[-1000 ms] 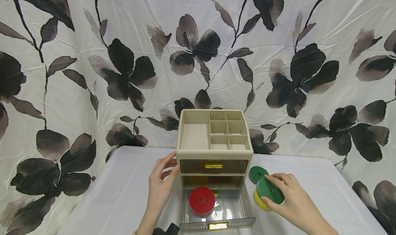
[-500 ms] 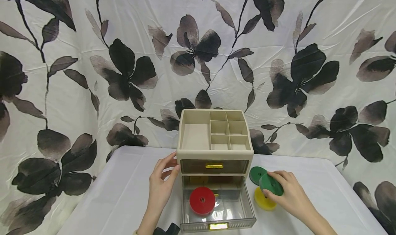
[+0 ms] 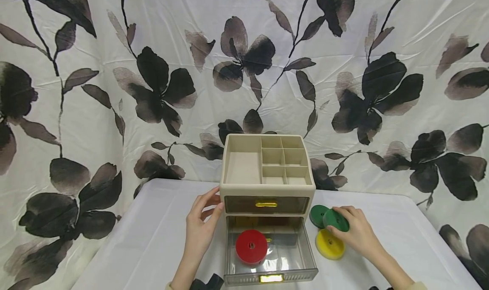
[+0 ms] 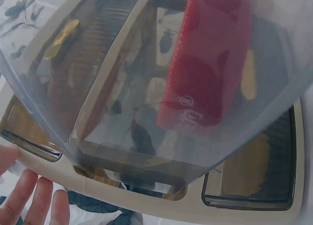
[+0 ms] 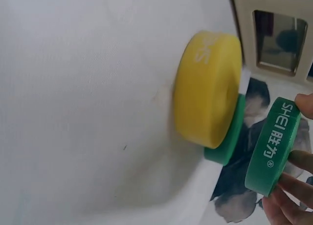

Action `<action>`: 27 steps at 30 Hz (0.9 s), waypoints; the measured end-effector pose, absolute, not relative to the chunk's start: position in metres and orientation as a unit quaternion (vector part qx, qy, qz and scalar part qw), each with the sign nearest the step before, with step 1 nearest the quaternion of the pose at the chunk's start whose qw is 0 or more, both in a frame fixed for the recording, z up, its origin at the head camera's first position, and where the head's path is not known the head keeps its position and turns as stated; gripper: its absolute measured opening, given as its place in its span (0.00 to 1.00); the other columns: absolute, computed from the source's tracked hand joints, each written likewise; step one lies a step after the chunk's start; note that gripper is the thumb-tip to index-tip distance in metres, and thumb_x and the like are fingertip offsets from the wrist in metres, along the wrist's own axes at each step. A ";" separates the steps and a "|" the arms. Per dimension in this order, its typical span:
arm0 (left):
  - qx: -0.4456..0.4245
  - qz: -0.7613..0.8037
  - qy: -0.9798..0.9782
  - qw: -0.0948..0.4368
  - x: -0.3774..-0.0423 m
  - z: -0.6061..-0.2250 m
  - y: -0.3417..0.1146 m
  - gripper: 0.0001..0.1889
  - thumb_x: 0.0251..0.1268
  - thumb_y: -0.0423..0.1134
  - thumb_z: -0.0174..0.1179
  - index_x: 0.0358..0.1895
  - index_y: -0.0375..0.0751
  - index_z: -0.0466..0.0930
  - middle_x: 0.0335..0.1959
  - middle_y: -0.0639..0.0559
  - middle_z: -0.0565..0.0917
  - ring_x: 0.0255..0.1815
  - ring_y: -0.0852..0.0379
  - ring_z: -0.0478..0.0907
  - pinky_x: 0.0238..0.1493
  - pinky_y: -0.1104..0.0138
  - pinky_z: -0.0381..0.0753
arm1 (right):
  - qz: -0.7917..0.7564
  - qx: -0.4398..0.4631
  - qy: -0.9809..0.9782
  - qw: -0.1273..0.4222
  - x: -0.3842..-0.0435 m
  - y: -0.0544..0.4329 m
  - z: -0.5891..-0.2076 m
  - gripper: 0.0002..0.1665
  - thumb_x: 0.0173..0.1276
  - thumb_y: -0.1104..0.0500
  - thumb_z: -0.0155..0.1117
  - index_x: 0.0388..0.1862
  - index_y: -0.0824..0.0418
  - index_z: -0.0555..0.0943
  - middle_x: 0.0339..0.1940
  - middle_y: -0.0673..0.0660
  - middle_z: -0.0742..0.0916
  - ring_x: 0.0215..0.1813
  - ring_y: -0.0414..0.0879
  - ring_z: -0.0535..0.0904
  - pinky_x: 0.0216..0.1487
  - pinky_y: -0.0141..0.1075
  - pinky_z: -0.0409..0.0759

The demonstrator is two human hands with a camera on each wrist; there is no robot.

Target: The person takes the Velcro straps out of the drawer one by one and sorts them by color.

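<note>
My right hand (image 3: 357,232) pinches a green tape roll (image 3: 337,220), tilted, between thumb and fingers. White lettering runs along this green roll (image 5: 272,146) in the right wrist view. Just beneath it lie a yellow tape roll (image 3: 330,244) and a second green tape roll (image 3: 318,215), partly hidden by the held one. With its fingers spread, my left hand (image 3: 202,222) rests against the left side of a cream desktop organizer (image 3: 267,190). A red tape roll (image 3: 251,246) sits in the organizer's pulled-out clear lower drawer (image 3: 284,258); it shows through the plastic in the left wrist view.
The organizer's upper drawer (image 3: 266,204) is closed, below a divided top tray (image 3: 241,169). A black object (image 3: 208,282) lies at the front edge near my left forearm. Behind the white table (image 3: 386,222) hangs a floral cloth (image 3: 267,99).
My right hand has moved the green tape roll a little away from me, uncovering the yellow roll and overlapping the other green one. The left hand has stayed at the organizer's side.
</note>
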State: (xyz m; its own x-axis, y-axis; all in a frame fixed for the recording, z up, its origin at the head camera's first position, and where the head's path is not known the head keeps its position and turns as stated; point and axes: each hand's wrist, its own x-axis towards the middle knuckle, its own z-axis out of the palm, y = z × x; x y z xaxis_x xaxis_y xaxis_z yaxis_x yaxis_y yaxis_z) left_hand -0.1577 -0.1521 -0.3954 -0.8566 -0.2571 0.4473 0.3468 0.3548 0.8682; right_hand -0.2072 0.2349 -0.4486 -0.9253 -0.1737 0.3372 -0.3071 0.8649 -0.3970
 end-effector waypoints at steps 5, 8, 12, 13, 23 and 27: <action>-0.027 -0.574 -0.775 0.262 -0.158 -0.395 -0.152 0.23 0.61 0.32 0.64 0.60 0.54 0.77 0.44 0.54 0.81 0.45 0.66 0.77 0.46 0.71 0.81 | 0.229 0.118 -0.956 0.141 -0.217 0.245 -0.456 0.33 0.53 0.51 0.74 0.55 0.68 0.79 0.50 0.68 0.81 0.52 0.64 0.74 0.46 0.58 0.78; -0.026 -0.577 -0.774 0.258 -0.157 -0.394 -0.151 0.23 0.61 0.32 0.64 0.59 0.54 0.78 0.44 0.55 0.81 0.46 0.66 0.77 0.46 0.72 0.80 | 0.227 0.112 -0.957 0.143 -0.221 0.249 -0.459 0.33 0.53 0.52 0.75 0.54 0.69 0.79 0.49 0.69 0.81 0.51 0.65 0.74 0.46 0.58 0.78; -0.025 -0.578 -0.774 0.256 -0.157 -0.394 -0.151 0.23 0.61 0.32 0.64 0.59 0.54 0.77 0.44 0.55 0.81 0.46 0.66 0.77 0.46 0.73 0.80 | 0.227 0.103 -0.957 0.144 -0.228 0.255 -0.463 0.33 0.53 0.52 0.75 0.54 0.70 0.79 0.49 0.70 0.81 0.50 0.65 0.74 0.45 0.58 0.78; -0.025 -0.578 -0.775 0.255 -0.157 -0.394 -0.151 0.23 0.61 0.32 0.64 0.59 0.54 0.77 0.44 0.54 0.81 0.46 0.65 0.77 0.46 0.73 0.80 | 0.226 0.100 -0.958 0.144 -0.230 0.257 -0.464 0.33 0.53 0.52 0.75 0.54 0.70 0.79 0.49 0.70 0.81 0.50 0.65 0.74 0.45 0.58 0.78; -0.028 -0.581 -0.772 0.257 -0.158 -0.394 -0.153 0.23 0.61 0.31 0.63 0.59 0.55 0.78 0.44 0.54 0.81 0.46 0.65 0.77 0.47 0.69 0.81 | 0.213 0.066 -0.968 0.115 -0.244 0.268 -0.471 0.37 0.55 0.49 0.73 0.56 0.72 0.76 0.50 0.75 0.78 0.51 0.68 0.73 0.46 0.61 0.75; -0.028 -0.579 -0.772 0.259 -0.157 -0.395 -0.152 0.23 0.61 0.31 0.63 0.59 0.55 0.78 0.44 0.55 0.81 0.46 0.65 0.77 0.47 0.70 0.81 | 0.211 0.058 -0.970 0.106 -0.248 0.271 -0.471 0.37 0.56 0.48 0.72 0.57 0.73 0.75 0.50 0.76 0.78 0.51 0.69 0.72 0.47 0.62 0.74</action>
State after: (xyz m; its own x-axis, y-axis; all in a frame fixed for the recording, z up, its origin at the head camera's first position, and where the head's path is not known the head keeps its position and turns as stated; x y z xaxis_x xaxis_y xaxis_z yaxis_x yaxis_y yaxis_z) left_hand -0.1572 -0.1524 -0.3946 -0.8644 -0.2568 0.4322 0.3429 0.3274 0.8804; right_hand -0.2475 0.2715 -0.4711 -0.9709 -0.0678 0.2298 -0.1571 0.9043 -0.3969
